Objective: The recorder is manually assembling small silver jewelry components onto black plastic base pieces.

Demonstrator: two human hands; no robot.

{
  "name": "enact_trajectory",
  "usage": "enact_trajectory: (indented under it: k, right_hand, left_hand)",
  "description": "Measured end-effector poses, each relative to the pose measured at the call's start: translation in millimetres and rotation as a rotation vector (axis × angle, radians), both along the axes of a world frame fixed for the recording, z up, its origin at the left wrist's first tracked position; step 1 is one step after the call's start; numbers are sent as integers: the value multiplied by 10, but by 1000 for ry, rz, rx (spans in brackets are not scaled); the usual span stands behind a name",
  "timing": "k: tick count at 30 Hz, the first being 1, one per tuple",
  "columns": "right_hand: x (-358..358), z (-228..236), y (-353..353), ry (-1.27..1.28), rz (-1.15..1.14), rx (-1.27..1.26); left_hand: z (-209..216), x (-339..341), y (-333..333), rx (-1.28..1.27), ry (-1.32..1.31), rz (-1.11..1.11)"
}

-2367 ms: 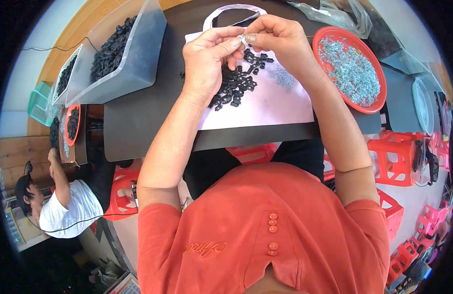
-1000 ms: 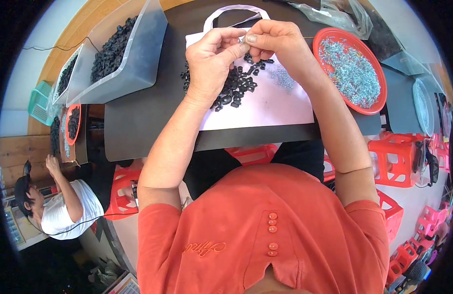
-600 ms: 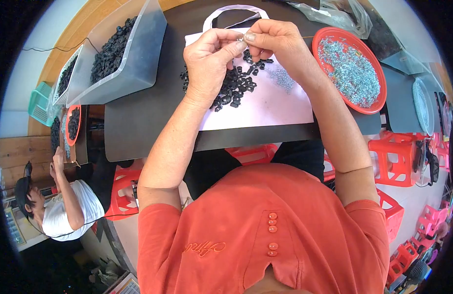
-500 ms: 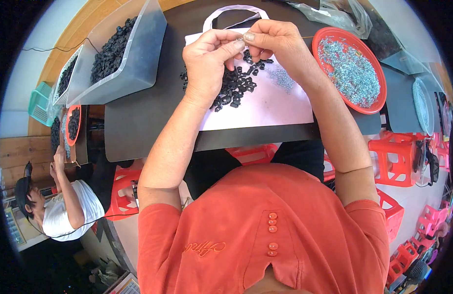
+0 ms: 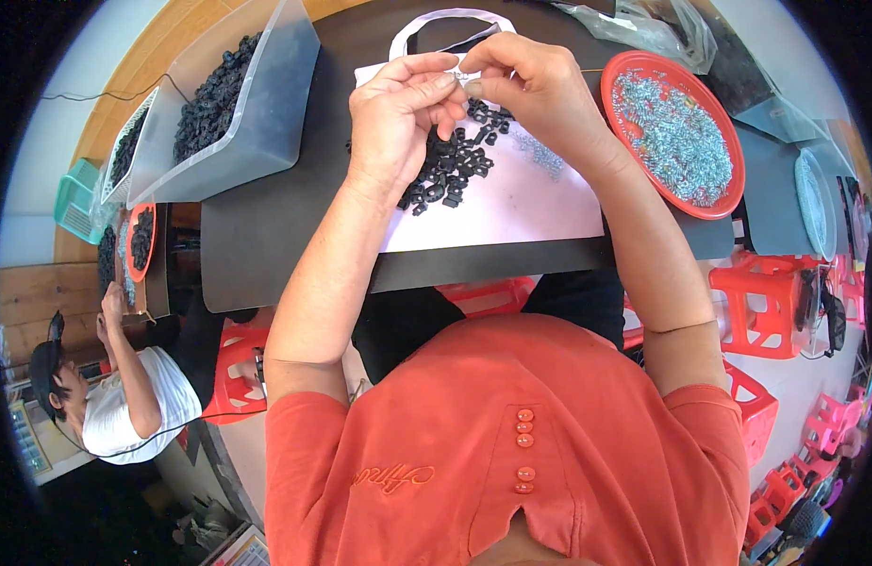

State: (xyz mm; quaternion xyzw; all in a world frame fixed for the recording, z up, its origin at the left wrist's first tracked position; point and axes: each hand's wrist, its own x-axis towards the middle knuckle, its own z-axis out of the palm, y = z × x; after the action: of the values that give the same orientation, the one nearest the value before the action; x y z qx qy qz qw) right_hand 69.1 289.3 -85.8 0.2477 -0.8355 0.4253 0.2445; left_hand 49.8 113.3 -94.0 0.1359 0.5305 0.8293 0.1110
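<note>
Over the pale tote bag (image 5: 511, 222) my two hands meet, fingertips almost touching. My left hand (image 5: 398, 108) is closed in a pinch, thumb against forefinger, on something tiny. Beside it, the thumb and forefinger of my right hand (image 5: 539, 90) are bent in toward the same spot. What lies between the fingers is too small to name. Below them, a loose heap of small black plastic parts (image 5: 455, 165) is spread on the bag. A smaller patch of shiny, pale bluish pieces (image 5: 541, 156) lies to its right, partly covered by my right wrist.
A red round tray (image 5: 738, 179) of shiny pale pieces stands right of my right forearm. At the left, a clear plastic bin (image 5: 275, 123) holds many black parts. A clear plastic bag (image 5: 657, 38) lies far right. Another person (image 5: 139, 396) works at the left; red stools (image 5: 756, 302) stand right.
The fingertips have drawn slightly apart, and my right hand has turned with its forefinger more arched. My left hand has shifted a little left. The heaps look unchanged.
</note>
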Motion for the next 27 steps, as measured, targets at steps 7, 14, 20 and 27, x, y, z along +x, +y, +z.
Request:
enact_trajectory:
  k: [7, 14, 20, 27]
  right_hand:
    - [-29, -2, -34, 198, -56, 43]
    - [-80, -51, -20, 255, -30, 35]
    - [-25, -31, 7, 76, -36, 83]
    - [-38, -36, 41, -214, 118, -117]
  left_hand:
    - [-30, -17, -27, -44, 18, -29]
    - [-9, 3, 2, -5, -7, -30]
    - [-1, 19, -5, -67, -4, -50]
    - [-1, 15, 5, -84, -6, -76]
